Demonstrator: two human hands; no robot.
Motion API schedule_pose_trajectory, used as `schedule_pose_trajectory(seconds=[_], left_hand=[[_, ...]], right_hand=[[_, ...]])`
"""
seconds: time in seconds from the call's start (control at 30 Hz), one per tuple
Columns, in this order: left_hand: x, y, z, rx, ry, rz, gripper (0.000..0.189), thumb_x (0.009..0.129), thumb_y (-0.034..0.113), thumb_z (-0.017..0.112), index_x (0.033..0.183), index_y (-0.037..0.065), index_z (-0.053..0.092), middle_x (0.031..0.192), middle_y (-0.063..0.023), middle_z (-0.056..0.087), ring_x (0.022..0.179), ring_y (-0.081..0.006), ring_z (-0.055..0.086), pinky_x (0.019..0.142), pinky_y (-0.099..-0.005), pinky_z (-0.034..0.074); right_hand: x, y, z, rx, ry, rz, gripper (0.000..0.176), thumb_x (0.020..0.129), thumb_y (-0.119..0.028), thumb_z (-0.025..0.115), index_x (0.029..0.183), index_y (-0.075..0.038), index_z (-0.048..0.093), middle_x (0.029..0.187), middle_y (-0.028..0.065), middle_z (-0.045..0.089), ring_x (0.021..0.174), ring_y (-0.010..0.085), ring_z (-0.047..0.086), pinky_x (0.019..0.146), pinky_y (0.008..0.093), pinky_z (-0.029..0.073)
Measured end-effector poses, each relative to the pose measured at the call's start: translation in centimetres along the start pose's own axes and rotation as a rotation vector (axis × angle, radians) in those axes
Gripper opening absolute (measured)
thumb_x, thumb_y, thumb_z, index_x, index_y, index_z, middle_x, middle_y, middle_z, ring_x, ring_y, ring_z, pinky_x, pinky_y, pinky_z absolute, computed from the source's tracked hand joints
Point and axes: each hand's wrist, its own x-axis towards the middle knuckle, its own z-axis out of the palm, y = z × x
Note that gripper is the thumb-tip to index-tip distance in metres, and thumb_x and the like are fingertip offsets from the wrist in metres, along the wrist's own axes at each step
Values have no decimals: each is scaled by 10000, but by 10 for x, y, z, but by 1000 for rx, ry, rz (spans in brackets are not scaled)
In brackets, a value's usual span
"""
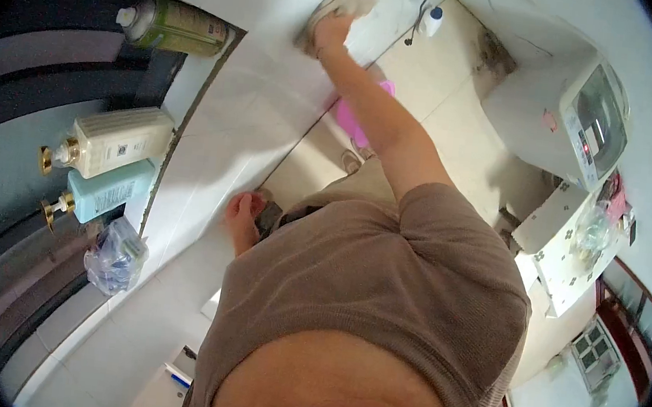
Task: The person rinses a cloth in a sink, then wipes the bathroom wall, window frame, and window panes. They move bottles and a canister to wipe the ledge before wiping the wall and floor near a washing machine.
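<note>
My right arm reaches out across the white tiled wall (227, 125). At its end my right hand (332, 33) is closed on a greyish-beige cloth (351, 1), which lies against the wall surface. My left hand (243, 215) is low beside my body, close to the same wall, with its fingers partly curled. A dark grey thing (267, 219) shows right by that hand; whether the hand holds it I cannot make out. The brown shirt hides part of the left forearm.
On the window ledge lie a green spray can (174, 26), a cream pump bottle (122, 141), a light blue pump bottle (111, 190) and a plastic bag (116, 257). A pink basin (355, 119), a blue-capped bottle (432, 22) and a washing machine (539, 107) stand on the floor.
</note>
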Motion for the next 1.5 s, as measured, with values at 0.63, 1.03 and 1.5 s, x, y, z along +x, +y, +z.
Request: schedule_pose_trajectory(seconds=[0.63, 1.03, 1.5], left_hand=[[162, 45, 163, -788, -423, -245, 381, 904, 227, 412, 1223, 23, 456, 1259, -148, 467, 1155, -318, 456, 946, -505, 391], [265, -38, 281, -574, -164, -379, 296, 879, 155, 396, 1099, 5, 526, 1072, -113, 562, 908, -231, 564, 727, -367, 488], [283, 90, 578, -130, -519, -14, 360, 851, 222, 596, 1170, 98, 484, 1140, -47, 543, 1064, -212, 486, 871, -454, 415]], right_hand=[[-108, -24, -199, -540, -831, -521, 342, 789, -189, 576, 1114, -85, 583, 1170, 162, 536, 1058, 341, 522, 921, 389, 414], [15, 126, -558, -908, -533, 244, 297, 810, -189, 508, 1013, 5, 605, 985, 200, 629, 936, 342, 593, 827, 377, 461], [98, 158, -631, -597, -359, 414, 256, 812, -127, 563, 1010, 27, 612, 894, 137, 656, 808, 202, 623, 741, 294, 481]])
